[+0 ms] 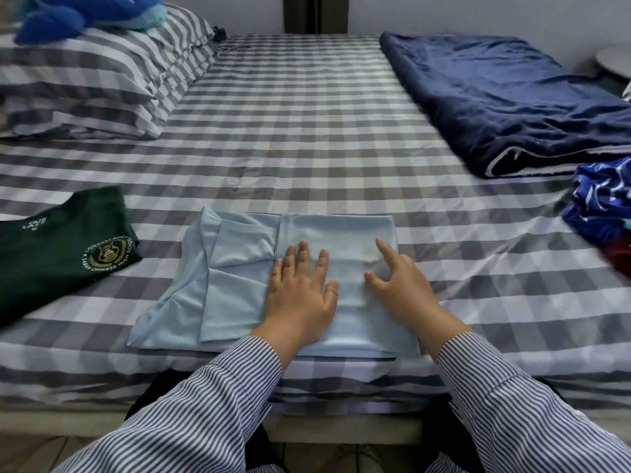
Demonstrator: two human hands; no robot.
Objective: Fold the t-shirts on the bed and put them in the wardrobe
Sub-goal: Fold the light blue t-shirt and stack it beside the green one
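The half-folded pale blue cotton t-shirt (pixel 273 278) lies long axis left-right on the checked bed (pixel 307 131). Both hands press flat, fingers spread, gripping nothing: left hand (pixel 300 288) mid-shirt, nearer the unfolded left end; right hand (pixel 399 285) beside it.

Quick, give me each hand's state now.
Left hand: open, flat on the blue shirt.
Right hand: open, fingers resting on the same shirt.

A bedroom in someone's home: a bed (pixel 307 131) in grey-and-white checked sheets, matching pillows (pixel 102 83) topped by a blue plush toy (pixel 85 11), and a folded navy blanket (pixel 505 104).
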